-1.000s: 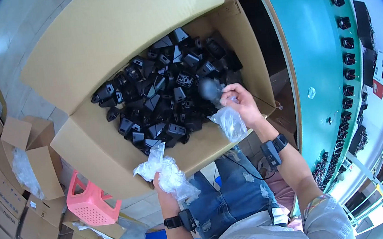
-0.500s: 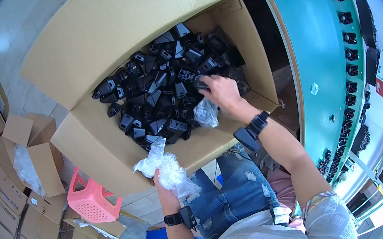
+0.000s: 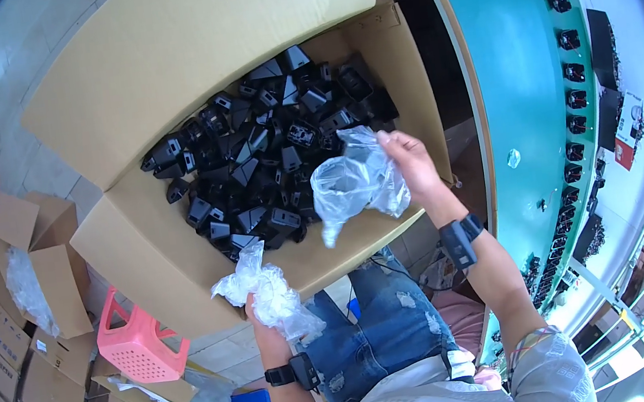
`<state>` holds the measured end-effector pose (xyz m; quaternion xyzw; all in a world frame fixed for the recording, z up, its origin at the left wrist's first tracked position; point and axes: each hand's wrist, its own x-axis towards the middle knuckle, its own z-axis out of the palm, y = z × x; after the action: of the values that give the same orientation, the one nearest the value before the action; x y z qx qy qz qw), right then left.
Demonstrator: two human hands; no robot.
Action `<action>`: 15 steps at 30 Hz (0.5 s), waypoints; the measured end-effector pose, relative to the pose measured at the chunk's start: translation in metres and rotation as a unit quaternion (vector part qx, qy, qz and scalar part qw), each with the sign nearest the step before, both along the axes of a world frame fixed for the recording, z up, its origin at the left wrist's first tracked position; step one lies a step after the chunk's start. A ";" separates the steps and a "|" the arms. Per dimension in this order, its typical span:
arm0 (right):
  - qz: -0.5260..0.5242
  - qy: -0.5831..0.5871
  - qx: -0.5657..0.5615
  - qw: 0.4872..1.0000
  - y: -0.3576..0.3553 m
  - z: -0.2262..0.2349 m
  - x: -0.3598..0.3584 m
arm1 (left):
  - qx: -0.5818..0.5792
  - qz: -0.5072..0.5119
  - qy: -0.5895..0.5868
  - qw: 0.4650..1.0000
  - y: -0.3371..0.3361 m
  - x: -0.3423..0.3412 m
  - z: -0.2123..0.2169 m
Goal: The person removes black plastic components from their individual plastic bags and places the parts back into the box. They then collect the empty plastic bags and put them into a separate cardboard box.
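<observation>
- My right hand (image 3: 408, 157) pinches a clear plastic bag (image 3: 354, 184) at frame centre, over the black parts (image 3: 267, 159)
- My left hand (image 3: 265, 312) grips crumpled bags (image 3: 264, 287), fingers closed, lower centre

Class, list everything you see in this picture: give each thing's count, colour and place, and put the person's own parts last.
Large cardboard box: one, brown, open, centre.
Plastic parts: many, black, heaped inside the box.
Stool: one, pink, lower left.
Small cartons: several, brown, left edge.
Conveyor: one, teal, right.
Clear bag: one, held by right hand.
Crumpled bags: a bunch, clear, in left hand.
Jeans: blue, bottom.
Left hand: closed.
Right hand: gripping.
</observation>
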<state>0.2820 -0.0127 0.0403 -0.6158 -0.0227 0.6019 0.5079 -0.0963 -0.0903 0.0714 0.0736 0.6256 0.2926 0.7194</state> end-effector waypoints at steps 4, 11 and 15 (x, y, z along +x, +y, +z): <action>0.021 -0.028 0.001 0.999 0.004 0.002 -0.006 | -0.039 0.021 -0.077 0.996 0.015 0.003 0.006; 0.076 -0.304 -0.046 0.948 0.009 -0.022 -0.015 | -0.059 0.040 -0.059 0.996 0.020 0.011 0.010; 0.398 -0.396 -0.130 0.817 -0.001 -0.017 -0.045 | -0.042 -0.076 0.015 0.996 0.030 0.011 -0.021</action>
<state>0.2374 -0.0133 0.0234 -0.7986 -0.3868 0.4529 0.0866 -0.0852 -0.0604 0.0509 0.0947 0.6405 0.2091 0.7328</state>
